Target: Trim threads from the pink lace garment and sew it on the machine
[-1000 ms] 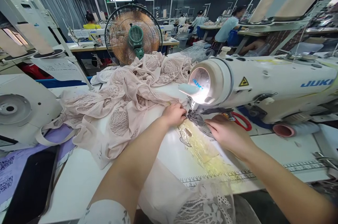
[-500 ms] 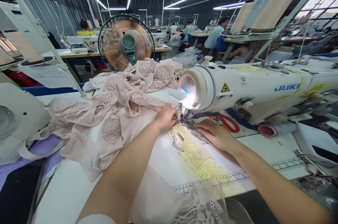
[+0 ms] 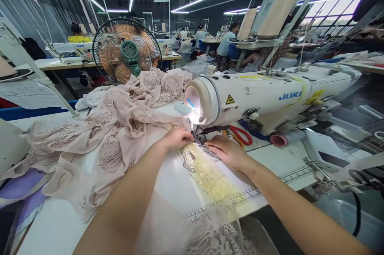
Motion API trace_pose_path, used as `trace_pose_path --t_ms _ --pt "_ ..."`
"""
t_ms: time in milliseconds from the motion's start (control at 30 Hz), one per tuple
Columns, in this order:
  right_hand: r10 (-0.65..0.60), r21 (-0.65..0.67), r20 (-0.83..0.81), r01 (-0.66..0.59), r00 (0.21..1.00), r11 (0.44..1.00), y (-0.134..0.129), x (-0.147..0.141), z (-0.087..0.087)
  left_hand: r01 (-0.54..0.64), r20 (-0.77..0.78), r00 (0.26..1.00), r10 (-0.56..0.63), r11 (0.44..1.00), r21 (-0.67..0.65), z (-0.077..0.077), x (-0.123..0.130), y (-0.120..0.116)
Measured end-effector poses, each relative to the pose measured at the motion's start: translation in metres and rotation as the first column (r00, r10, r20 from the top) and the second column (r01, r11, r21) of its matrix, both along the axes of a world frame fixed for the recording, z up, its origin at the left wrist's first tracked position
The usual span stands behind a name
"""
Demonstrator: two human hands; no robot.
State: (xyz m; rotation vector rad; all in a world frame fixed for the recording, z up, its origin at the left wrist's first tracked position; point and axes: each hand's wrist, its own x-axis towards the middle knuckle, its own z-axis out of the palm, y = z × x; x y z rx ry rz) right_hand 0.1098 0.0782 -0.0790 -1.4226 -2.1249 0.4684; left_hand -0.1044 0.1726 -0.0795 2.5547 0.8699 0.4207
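On the white worktop [image 3: 170, 177], a heap of soft beige lace garments [image 3: 120, 115] lies at left. Beside it, the left hand [image 3: 180, 138] has its fingertips pinched on a narrow, pale strip [image 3: 200, 144], just before the needle area of the white sewing machine [image 3: 255, 89]. The right hand's [image 3: 226, 151] grip seems pinched on the strip's other end. It looks light and limp; fingertips at both ends, clear of the needle, should suit. Red-handled scissors [image 3: 249, 141] lie beyond.
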Motion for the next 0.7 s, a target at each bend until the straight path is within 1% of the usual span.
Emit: trace_pose_path --t_ms 100,167,233,300,400,467,533,600,667,700 --pt "0.103 -0.050 0.021 -0.102 0.994 0.994 -0.003 -0.006 0.008 -0.007 0.001 1.000 0.007 0.999 0.037 0.001 0.004 -0.002" --pt "0.177 -0.110 0.050 -0.171 0.983 0.979 -0.006 -0.008 0.014 -0.027 0.009 1.000 0.026 0.999 0.032 0.001 0.004 -0.002" --pt "0.220 -0.164 0.060 -0.208 0.974 0.964 -0.012 -0.007 0.019 -0.063 0.017 0.998 0.062 0.998 0.022 0.001 0.002 0.000" --pt "0.251 -0.202 0.034 -0.239 0.968 0.950 -0.023 -0.003 0.022 -0.102 0.028 0.994 0.102 0.995 0.008 0.000 0.000 0.002" --pt "0.259 -0.239 -0.008 -0.253 0.966 0.937 -0.050 0.007 0.024 -0.152 0.045 0.987 0.152 0.988 -0.012 -0.002 -0.001 0.004" --pt "0.191 -0.233 -0.045 -0.197 0.980 0.952 -0.073 0.012 0.020 -0.169 0.056 0.984 0.170 0.985 -0.020 -0.001 0.002 0.002" --pt "0.073 -0.222 -0.103 -0.095 0.992 0.970 -0.094 0.015 0.011 -0.191 0.017 0.981 0.191 0.981 -0.015 0.002 0.007 -0.004" --pt "-0.072 -0.207 -0.149 0.040 0.986 0.978 -0.110 0.014 0.000 -0.228 -0.088 0.970 0.228 0.974 0.017 0.007 0.015 -0.014" --pt "-0.204 -0.167 -0.155 0.178 0.966 0.970 -0.118 0.010 -0.011 -0.286 -0.196 0.934 0.298 0.954 0.088 0.012 0.025 -0.026" --pt "-0.262 -0.134 -0.157 0.242 0.952 0.961 -0.119 0.007 -0.016 -0.320 -0.227 0.912 0.341 0.939 0.125 0.014 0.030 -0.032"
